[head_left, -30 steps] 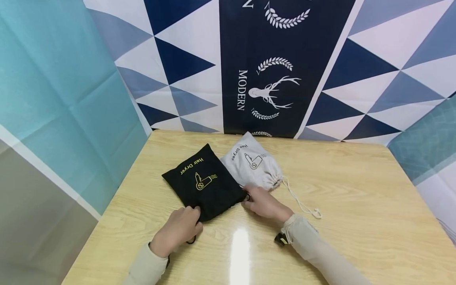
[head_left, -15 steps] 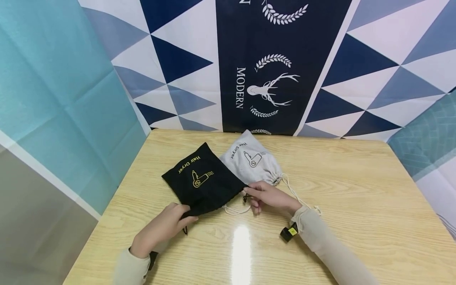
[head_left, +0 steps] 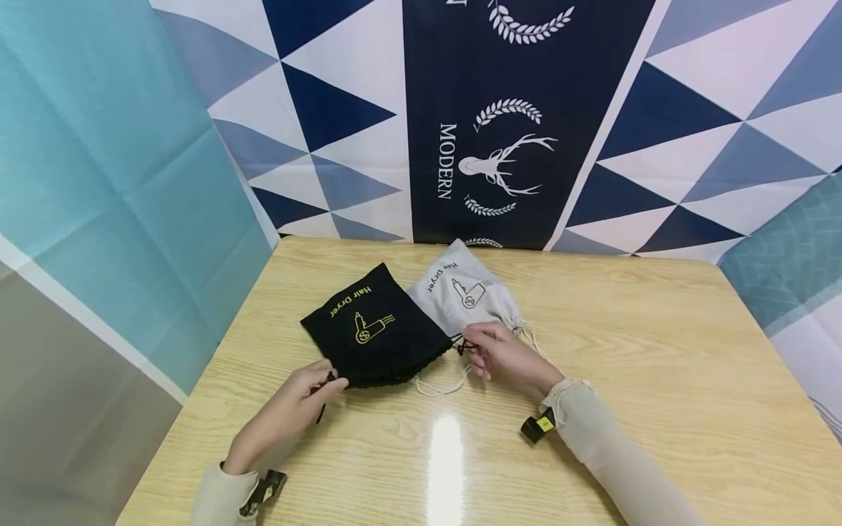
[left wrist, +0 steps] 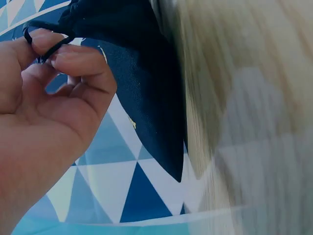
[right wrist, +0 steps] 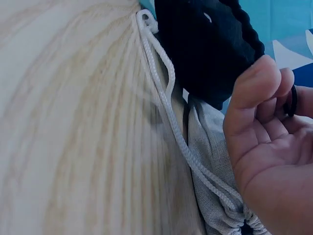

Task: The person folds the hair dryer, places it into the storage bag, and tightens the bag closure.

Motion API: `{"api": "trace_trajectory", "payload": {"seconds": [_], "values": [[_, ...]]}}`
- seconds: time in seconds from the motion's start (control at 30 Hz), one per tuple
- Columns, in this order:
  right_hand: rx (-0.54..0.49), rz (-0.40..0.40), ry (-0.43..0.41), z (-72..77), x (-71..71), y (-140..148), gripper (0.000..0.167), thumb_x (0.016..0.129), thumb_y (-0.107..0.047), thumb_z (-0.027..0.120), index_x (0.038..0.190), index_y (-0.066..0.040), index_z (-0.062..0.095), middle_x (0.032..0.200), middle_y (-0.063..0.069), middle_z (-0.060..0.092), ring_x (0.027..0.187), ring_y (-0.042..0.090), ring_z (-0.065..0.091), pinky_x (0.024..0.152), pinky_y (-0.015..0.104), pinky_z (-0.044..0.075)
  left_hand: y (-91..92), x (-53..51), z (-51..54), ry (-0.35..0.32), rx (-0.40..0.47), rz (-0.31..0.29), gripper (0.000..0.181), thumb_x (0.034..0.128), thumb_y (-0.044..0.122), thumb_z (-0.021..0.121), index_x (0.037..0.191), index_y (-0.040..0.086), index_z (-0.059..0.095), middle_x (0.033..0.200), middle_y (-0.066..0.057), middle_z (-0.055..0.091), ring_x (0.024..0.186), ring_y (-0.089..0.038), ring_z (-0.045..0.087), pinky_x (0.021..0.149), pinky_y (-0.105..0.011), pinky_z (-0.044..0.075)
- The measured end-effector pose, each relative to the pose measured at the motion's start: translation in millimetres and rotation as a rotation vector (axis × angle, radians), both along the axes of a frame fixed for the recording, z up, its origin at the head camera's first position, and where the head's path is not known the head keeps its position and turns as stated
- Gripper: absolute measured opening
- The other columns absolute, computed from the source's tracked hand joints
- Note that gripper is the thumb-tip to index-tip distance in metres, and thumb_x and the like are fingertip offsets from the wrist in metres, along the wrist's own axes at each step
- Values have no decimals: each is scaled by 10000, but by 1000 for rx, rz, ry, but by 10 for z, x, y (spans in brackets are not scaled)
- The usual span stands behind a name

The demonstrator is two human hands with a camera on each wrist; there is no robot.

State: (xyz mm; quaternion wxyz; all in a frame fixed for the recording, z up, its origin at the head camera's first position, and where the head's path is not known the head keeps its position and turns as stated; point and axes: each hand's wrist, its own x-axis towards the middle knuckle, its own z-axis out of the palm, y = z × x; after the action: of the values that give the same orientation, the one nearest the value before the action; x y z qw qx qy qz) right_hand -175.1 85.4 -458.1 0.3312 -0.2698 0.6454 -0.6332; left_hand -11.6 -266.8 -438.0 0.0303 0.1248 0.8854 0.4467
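A black drawstring bag (head_left: pixel 375 329) with yellow "Hair Dryer" lettering and a dryer outline lies on the table, its mouth edge gathered in ruffles toward the person. At its near left corner my left hand (head_left: pixel 289 402) pinches the black drawstring (left wrist: pixel 54 46) between thumb and fingers. My right hand (head_left: pixel 509 358) pinches the cord loop at the right corner; the loop's black end (right wrist: pixel 292 100) shows among the curled fingers. Partly beneath the black bag lies a grey drawstring bag (head_left: pixel 467 288) with the same print. Its white cord (right wrist: pixel 168 105) runs along the tabletop.
The wooden table (head_left: pixel 658 365) reaches back to a patterned cloth wall (head_left: pixel 342 146). A teal cloth (head_left: pixel 131 183) hangs along the left side. Both wrists carry small black devices, such as the right one (head_left: pixel 538 425).
My left hand has moved left and slightly away from the bag, drawing the cord out. My right hand has shifted right and up. The black bag's mouth has become more gathered.
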Motion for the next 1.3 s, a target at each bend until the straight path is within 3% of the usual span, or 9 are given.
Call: {"api": "trace_trajectory", "payload": {"seconds": [0.23, 0.4, 0.47, 0.7, 0.8, 0.93, 1.0, 1.13, 1.3], "values": [[47, -119, 50, 78, 16, -10, 465, 1072, -255, 444, 766, 92, 394, 592, 73, 466, 484, 177, 516, 474, 286, 456, 8, -34, -5, 109, 12, -15, 414, 1040, 207, 541, 642, 171, 433, 743, 64, 366, 687, -78, 362, 660, -275, 384], [71, -151, 96, 166, 0, 8, 445, 1081, -228, 411, 765, 86, 419, 592, 69, 470, 474, 170, 519, 488, 286, 468, 6, -38, -8, 113, 10, 32, 416, 1038, 221, 548, 646, 160, 422, 796, 44, 418, 731, -88, 422, 672, -262, 406], [33, -158, 46, 185, 2, 7, 420, 1084, -228, 402, 785, 62, 455, 611, 69, 498, 494, 168, 531, 500, 273, 475, 13, -35, -3, 131, 49, 54, 406, 1031, 195, 562, 646, 141, 444, 878, 21, 472, 796, -105, 463, 689, -248, 422], [-162, -146, -183, 316, 90, -59, 300, 1069, -247, 465, 995, 5, 610, 883, 102, 669, 790, 179, 652, 682, 274, 547, 53, 4, 159, 152, 520, 11, 337, 1037, 1, 470, 701, -24, 487, 1189, -179, 519, 1023, -230, 532, 804, -246, 487], [-302, -148, -309, 376, 130, -82, 253, 1077, -216, 442, 1037, -49, 628, 1008, 94, 672, 914, 214, 661, 782, 299, 546, 81, -19, 246, 71, 752, -44, 372, 1071, 49, 399, 710, -12, 462, 1244, -147, 546, 965, -196, 568, 753, -231, 494], [-518, -61, -483, 385, 188, -103, 321, 1102, -184, 339, 1186, -60, 623, 1265, 92, 625, 1013, 264, 659, 832, 306, 540, 93, -26, 246, -51, 966, -146, 422, 1099, 87, 291, 705, 68, 443, 1105, -34, 633, 854, -124, 595, 617, -176, 413], [-586, 14, -518, 365, 212, -125, 360, 1108, -176, 296, 1171, -22, 615, 1285, 116, 612, 1010, 269, 654, 835, 305, 541, 87, -24, 209, -52, 997, -184, 425, 1099, 66, 248, 706, 82, 410, 954, -18, 623, 762, -120, 579, 536, -185, 341], [-597, 93, -479, 311, 219, -161, 390, 1107, -143, 250, 939, -23, 582, 1011, 92, 595, 917, 241, 639, 819, 307, 544, 73, -40, 129, -3, 934, -196, 384, 1089, 29, 249, 730, 31, 387, 719, -59, 460, 585, -163, 433, 456, -287, 213], [-472, 54, -335, 259, 150, -129, 361, 1100, -121, 261, 884, -50, 541, 848, 38, 486, 785, 198, 578, 760, 303, 510, 40, -46, 63, -1, 789, -123, 381, 1094, 83, 313, 741, -13, 420, 620, -92, 347, 512, -194, 313, 450, -335, 207]]}}
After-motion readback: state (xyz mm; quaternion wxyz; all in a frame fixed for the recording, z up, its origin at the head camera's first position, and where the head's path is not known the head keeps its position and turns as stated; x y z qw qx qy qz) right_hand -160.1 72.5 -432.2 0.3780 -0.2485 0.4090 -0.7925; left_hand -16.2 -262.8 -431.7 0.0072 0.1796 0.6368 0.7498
